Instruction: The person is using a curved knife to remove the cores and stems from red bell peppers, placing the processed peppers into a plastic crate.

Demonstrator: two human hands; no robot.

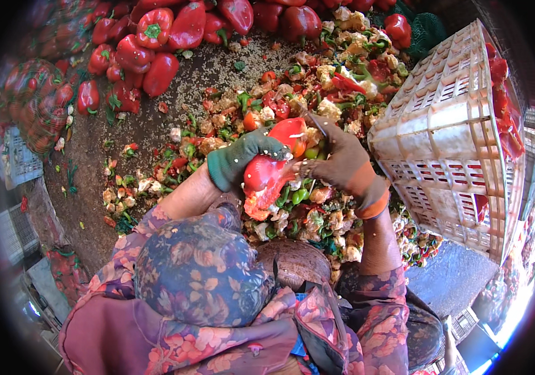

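Observation:
A red bell pepper (261, 174), split open with pale flesh and seeds showing, is gripped by my left hand (237, 161) in a green glove, its thumb lying across the top. My right hand (345, 164), in a brown and orange glove, is closed right beside the pepper's cut side. A short thin blade, seemingly a small knife (316, 124), sticks out from its upper fingers; the handle is hidden. Both hands are over a heap of pepper cores (324, 219) with green stems, pale seed clusters and red scraps.
Whole red peppers (186, 25) are piled at the far side, with more in a net sack (36, 103) at the far left. A white plastic crate (436, 131) holding red pepper pieces leans at the right. Seeds are scattered over the dark ground (86, 181).

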